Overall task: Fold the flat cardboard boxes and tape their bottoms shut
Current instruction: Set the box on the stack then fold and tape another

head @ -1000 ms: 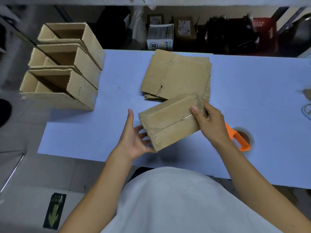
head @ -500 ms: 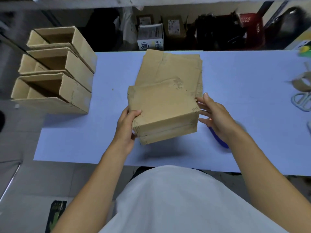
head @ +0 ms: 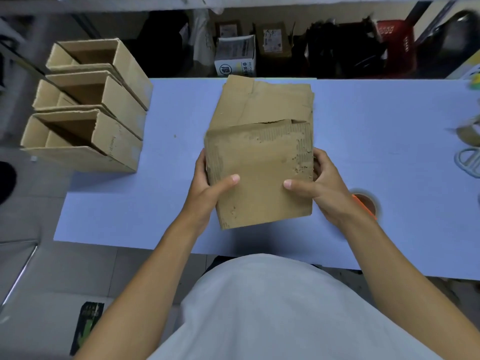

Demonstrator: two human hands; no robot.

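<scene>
Since half a second ago: both thumbs shifted onto the top panel, right hand (head: 324, 188) moved from alongside to clamping the edge, left hand (head: 207, 188) likewise. Now pinching the cardboard box (head: 259, 175) between them, raised over the near middle of the blue table (head: 130, 203), overlapping the flat stack (head: 265, 102) behind. Held squarely between both hands, neither nearer; tape roll (head: 365, 205) just beside the right wrist. Worn brown surface, scuffed, corrugation exposed along both edges.

Scuffed matt cardboard box (head: 259, 175), smooth blue table (head: 389, 131)
</scene>
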